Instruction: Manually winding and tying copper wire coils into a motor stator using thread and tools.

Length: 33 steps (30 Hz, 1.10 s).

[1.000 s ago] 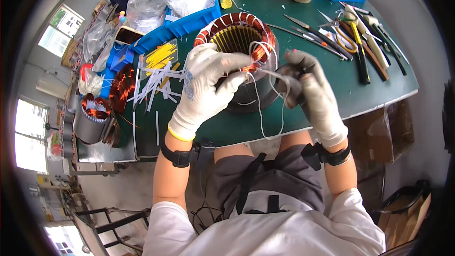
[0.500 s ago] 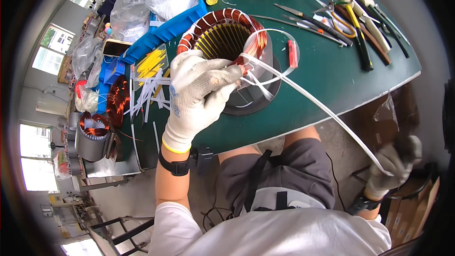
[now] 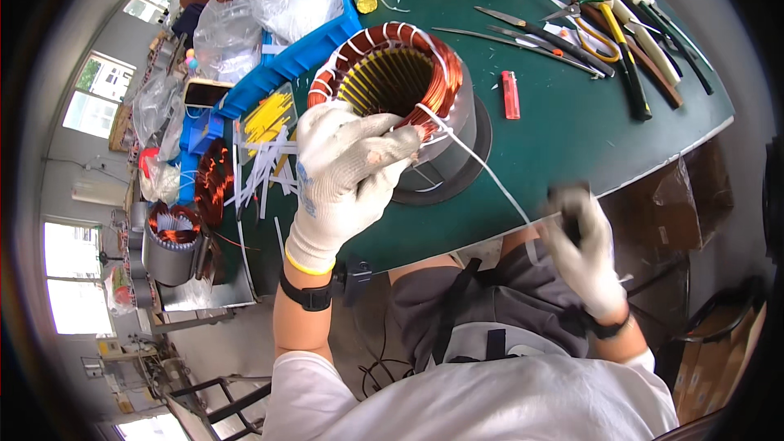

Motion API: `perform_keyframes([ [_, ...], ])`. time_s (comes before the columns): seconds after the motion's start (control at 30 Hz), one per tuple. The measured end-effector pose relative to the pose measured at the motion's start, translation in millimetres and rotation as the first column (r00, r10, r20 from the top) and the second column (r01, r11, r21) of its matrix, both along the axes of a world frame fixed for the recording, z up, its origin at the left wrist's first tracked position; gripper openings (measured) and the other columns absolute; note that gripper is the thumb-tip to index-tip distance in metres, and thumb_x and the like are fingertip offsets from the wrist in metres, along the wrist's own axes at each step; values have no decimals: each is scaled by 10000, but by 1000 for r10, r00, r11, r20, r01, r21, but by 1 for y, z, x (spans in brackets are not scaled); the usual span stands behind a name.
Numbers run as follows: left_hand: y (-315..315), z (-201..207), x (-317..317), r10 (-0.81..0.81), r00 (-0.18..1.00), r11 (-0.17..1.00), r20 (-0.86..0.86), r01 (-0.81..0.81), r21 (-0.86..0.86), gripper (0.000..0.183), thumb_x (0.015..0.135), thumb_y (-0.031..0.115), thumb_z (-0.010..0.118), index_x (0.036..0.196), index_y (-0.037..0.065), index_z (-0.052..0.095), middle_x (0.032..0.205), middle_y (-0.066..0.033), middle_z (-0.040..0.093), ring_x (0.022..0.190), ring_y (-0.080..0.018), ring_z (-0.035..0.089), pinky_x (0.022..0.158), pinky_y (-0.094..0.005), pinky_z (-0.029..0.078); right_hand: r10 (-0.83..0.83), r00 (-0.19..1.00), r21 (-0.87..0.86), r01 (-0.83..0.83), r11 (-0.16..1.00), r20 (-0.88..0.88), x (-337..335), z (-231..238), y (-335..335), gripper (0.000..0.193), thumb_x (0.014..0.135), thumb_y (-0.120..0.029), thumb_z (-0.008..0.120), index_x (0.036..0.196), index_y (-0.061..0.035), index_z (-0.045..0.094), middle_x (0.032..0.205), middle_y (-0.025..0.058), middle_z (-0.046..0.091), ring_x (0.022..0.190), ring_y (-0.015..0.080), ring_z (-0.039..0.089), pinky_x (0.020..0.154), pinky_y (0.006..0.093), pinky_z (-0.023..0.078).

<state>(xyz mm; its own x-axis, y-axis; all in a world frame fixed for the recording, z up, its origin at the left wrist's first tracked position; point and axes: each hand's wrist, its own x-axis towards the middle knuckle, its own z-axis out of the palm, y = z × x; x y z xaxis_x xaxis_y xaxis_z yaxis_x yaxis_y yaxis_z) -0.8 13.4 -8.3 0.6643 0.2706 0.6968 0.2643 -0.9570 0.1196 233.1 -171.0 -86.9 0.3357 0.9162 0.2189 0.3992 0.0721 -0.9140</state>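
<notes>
A motor stator (image 3: pixel 467 118) with a ring of copper windings (image 3: pixel 445 73) stands on a dark round base (image 3: pixel 482 167). White lacing binds the windings, and yellow strips line the bore. My gloved left hand (image 3: pixel 351 171) is closed on the near rim of the windings, thumb and fingers pressed together at the coil. From that spot a white cord (image 3: pixel 490 171) runs down to the right. Its far part reaches my gloved right hand (image 3: pixel 584 253), low by the table's front edge. That hand is smeared by motion, with a dark patch at its fingers; it appears closed around the cord.
A red lighter (image 3: pixel 510 95) lies right of the stator. Scissors (image 3: pixel 594 28), knives and other hand tools crowd the far right. To the left are a blue bin (image 3: pixel 282 73) with plastic bags, yellow strips (image 3: pixel 268 117), white strips (image 3: pixel 265 167) and another wound stator (image 3: pixel 171 249).
My right hand has swung left and up from the far lower right to the table edge. The cord now hangs shorter and slacker, and its loop over the lighter is gone. My left hand stays put.
</notes>
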Motion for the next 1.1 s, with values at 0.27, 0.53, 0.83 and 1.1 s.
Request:
perform_keyframes([
  [0.27,-2,1,6,-11,999,1000,-42,12,16,197,793,102,747,987,140,743,983,-42,719,843,-250,621,887,-413,438,438,869,186,-402,897,-232,-55,37,39,165,915,-49,622,1070,-16,669,938,97,657,765,189,627,729,330,529],
  [0.53,4,-4,4,-20,997,996,71,26,-84,203,753,89,743,943,159,753,986,-36,732,783,-233,614,812,-393,436,667,347,349,-644,681,-660,-21,44,86,298,973,-286,632,1042,-6,707,937,55,680,813,93,573,723,252,465],
  [0.83,1,-9,-6,-20,999,999,27,21,-44,137,853,202,724,982,177,765,973,-23,734,780,-221,608,815,-380,432,761,598,466,-614,637,-252,-38,60,69,161,924,-118,629,989,6,708,932,131,693,826,276,673,755,354,533],
  [1.1,-5,4,5,75,997,979,3,-73,-192,254,843,214,742,1065,96,705,1067,-85,713,902,-283,633,911,-412,457,735,657,413,-629,658,-170,-33,6,88,215,969,-180,602,994,8,704,897,121,660,846,237,641,761,346,519],
])
